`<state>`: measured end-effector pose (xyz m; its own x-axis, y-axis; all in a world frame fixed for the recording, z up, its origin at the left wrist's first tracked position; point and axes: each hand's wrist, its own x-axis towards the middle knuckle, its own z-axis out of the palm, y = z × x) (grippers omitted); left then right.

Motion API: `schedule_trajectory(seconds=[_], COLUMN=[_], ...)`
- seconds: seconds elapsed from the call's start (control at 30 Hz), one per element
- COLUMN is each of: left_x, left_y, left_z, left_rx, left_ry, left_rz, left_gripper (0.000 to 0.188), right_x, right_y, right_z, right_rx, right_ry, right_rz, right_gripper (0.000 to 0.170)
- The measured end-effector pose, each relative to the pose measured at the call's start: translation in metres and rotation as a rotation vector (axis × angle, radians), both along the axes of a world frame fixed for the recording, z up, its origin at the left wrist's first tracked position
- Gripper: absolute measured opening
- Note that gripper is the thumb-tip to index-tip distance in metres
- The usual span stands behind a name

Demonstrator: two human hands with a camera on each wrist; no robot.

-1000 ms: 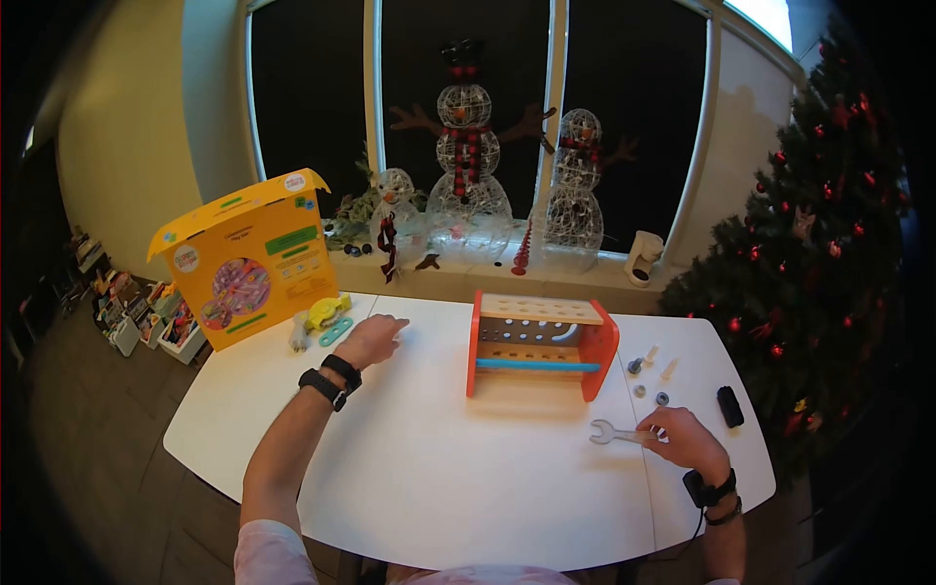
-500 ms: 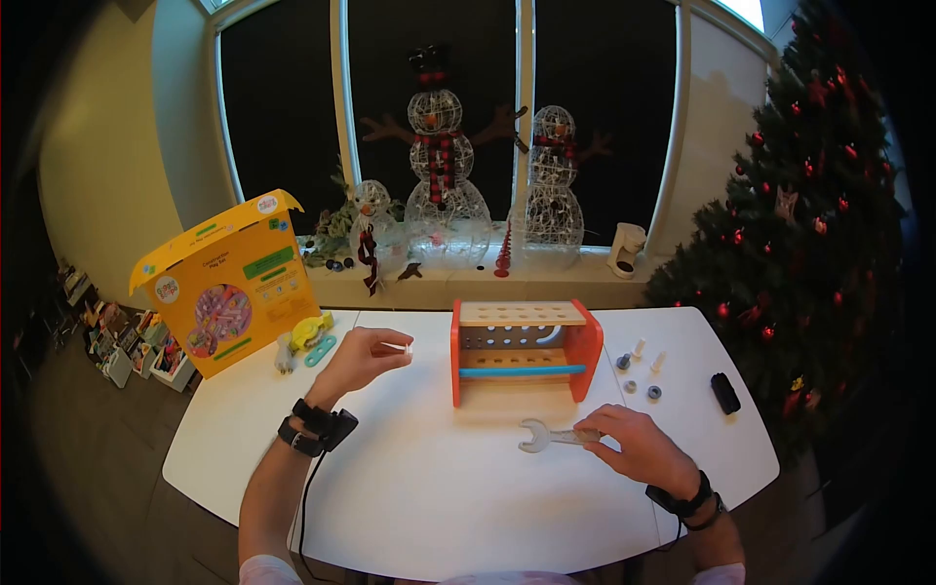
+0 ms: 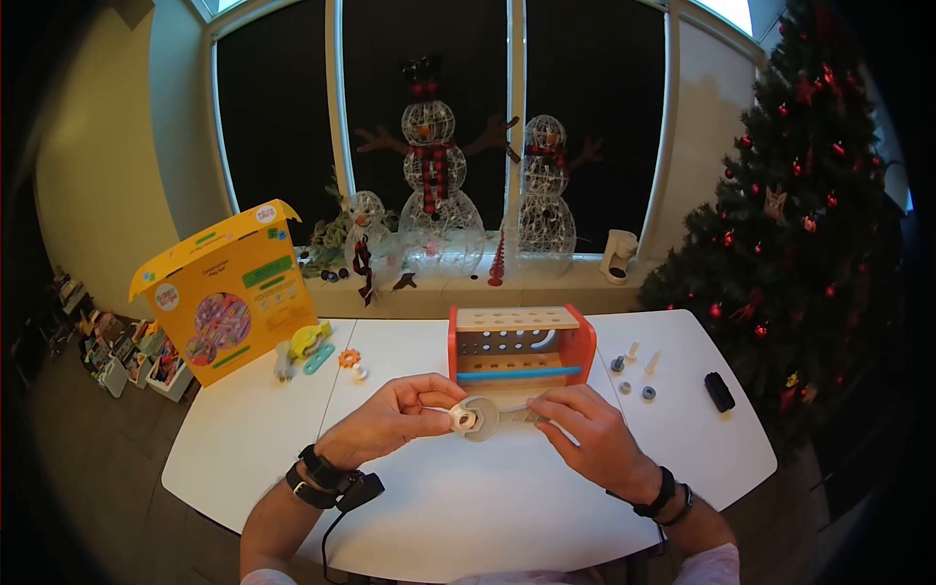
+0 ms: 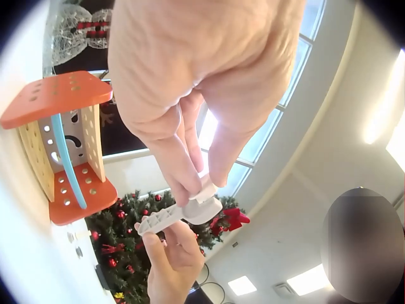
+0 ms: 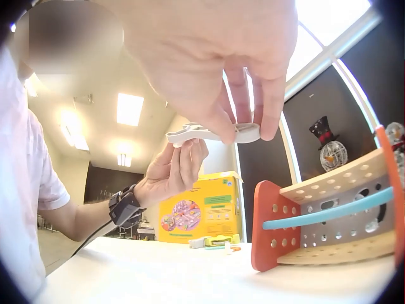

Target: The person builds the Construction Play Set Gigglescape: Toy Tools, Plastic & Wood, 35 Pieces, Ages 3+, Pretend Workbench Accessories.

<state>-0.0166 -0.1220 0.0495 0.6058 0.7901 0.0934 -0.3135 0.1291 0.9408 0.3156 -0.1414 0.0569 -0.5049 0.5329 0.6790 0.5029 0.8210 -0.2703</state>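
Note:
Between thumb and fingers the left hand (image 3: 395,424) pinches a small white nut (image 3: 464,419), which sits at the jaw end of a grey toy wrench (image 3: 483,417). The right hand (image 3: 595,439) grips the wrench's handle end. In the left wrist view, the left fingers (image 4: 183,183) hold the nut against the wrench head (image 4: 201,210), and the right hand (image 4: 174,263) holds the far end. From the right wrist view, the wrench (image 5: 199,133) lies level between both hands. Just behind the hands stands the red and wooden toolbox (image 3: 517,373) with a blue bar.
A yellow box (image 3: 229,302) stands at the table's left, with yellow, teal and grey toys beside it. An orange gear (image 3: 349,359) and a white piece (image 3: 360,372) lie nearby. Several bolts and nuts (image 3: 648,393) and a black object (image 3: 720,392) are at the right.
The left hand has moved right and toward the body with the white nut. My right hand has brought the wrench leftward, and the two now meet in front of the toolbox.

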Motion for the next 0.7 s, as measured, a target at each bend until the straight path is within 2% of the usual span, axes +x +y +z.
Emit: schedule_trajectory(seconds=[0.27,0.33,0.57,0.67,0.7], left_x=[0.008,0.008,0.01,0.016,0.018], left_y=[0.003,0.002,-0.002,-0.006,-0.007], left_z=[-0.011,-0.011,-0.006,-0.003,-0.003], left_rx=[-0.071,-0.084,-0.059,-0.019,-0.006], left_ry=[-0.059,-0.053,0.1,0.159,0.174], left_rz=[0.055,0.069,0.083,0.132,0.158], left_gripper=[0.026,0.025,0.022,0.023,0.025], right_x=[0.002,0.005,0.007,0.008,0.008], right_y=[0.0,0.0,0.003,0.004,0.005], right_z=[-0.001,0.0,-0.003,-0.008,-0.01], right_rx=[0.056,0.061,0.083,0.054,-0.036], right_ry=[-0.014,-0.072,-0.074,-0.054,-0.021], right_rz=[-0.004,0.004,0.008,0.011,0.044], right_gripper=[0.034,0.039,0.041,0.04,0.039])
